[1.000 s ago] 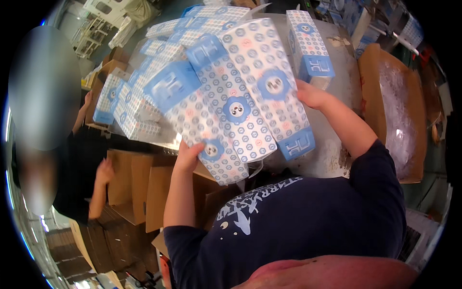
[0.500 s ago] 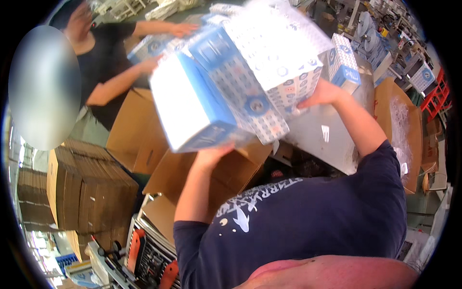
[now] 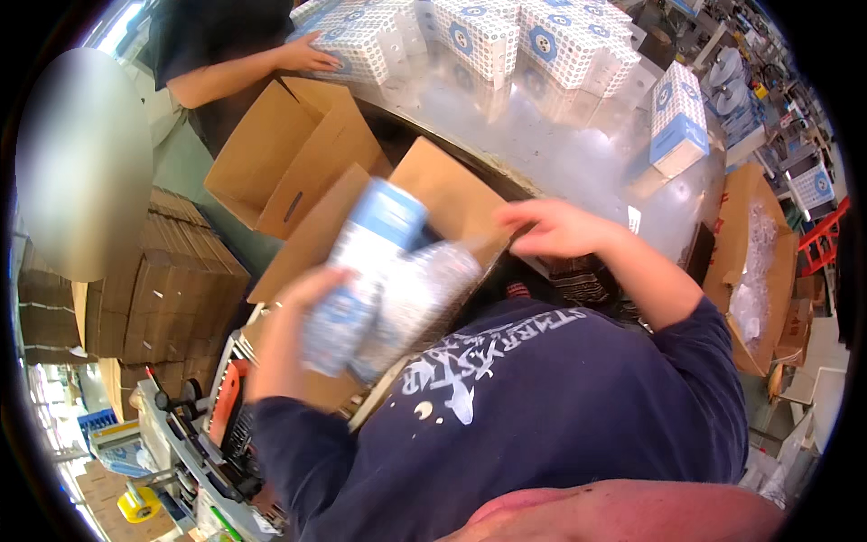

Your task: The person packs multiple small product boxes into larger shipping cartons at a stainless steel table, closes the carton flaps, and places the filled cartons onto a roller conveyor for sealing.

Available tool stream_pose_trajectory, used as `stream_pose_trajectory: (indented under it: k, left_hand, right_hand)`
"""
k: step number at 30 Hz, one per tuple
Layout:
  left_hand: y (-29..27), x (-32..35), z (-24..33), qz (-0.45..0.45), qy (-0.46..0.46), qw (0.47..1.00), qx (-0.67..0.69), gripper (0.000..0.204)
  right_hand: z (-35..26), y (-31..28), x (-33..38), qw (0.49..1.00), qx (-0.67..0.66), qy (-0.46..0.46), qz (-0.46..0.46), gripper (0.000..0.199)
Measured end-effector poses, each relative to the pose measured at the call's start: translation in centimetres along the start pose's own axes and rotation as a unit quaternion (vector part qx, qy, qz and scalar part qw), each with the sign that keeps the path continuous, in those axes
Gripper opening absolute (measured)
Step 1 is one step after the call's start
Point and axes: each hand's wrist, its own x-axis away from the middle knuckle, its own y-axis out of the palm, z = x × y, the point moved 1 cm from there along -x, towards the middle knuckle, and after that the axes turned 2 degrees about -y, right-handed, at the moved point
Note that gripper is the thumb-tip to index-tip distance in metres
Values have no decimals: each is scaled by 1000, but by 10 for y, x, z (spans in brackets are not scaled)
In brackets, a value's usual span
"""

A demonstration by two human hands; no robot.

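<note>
Blue-and-white patterned boxes [image 3: 384,217] are tilted inside an open brown carton [image 3: 452,194] in front of me, blurred by motion. A second blurred, silvery-looking package [image 3: 424,285] lies against them in the carton. My left hand [image 3: 312,287] is at the left side of the boxes, and its fingers are too smeared to show whether it grips. My right hand [image 3: 555,228] is beside the carton's right flap with its fingers stretched out and nothing in them. Whether its fingertips touch the flap is unclear.
Several patterned boxes [image 3: 470,36] stand on the metal table [image 3: 551,144], where a co-worker's hand [image 3: 312,54] touches one. Another open carton [image 3: 298,163] adjoins mine. Folded cardboard [image 3: 181,289] is stacked left; a carton of bubble wrap [image 3: 754,271] stands right.
The blue-and-white boxes, held up between both my hands before, have come down into the carton. My right hand has let go and moved lower. The co-worker's arm has drawn back to the table boxes.
</note>
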Motion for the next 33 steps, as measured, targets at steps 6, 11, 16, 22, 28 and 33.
stream_pose_trajectory:
  k: [6,11,16,22,28,33]
  left_hand:
    - [75,-37,-8,-45,107,963,-243,60]
    - [147,-42,-57,-31,246,962,-112,60]
    - [199,-32,-43,70,292,945,-130,80]
    - [226,-44,-21,139,381,906,-125,109]
    - [257,-71,74,209,344,909,-110,79]
    - [261,-75,185,135,320,901,-258,64]
  right_hand:
    - [48,-41,41,986,17,149,74,42]
    - [67,-82,62,976,81,152,135,39]
    - [111,-198,167,870,234,241,361,29]
    - [254,-275,556,549,281,387,685,44]
    - [359,-183,527,573,24,620,536,55]
    - [363,-171,486,576,-14,608,547,54]
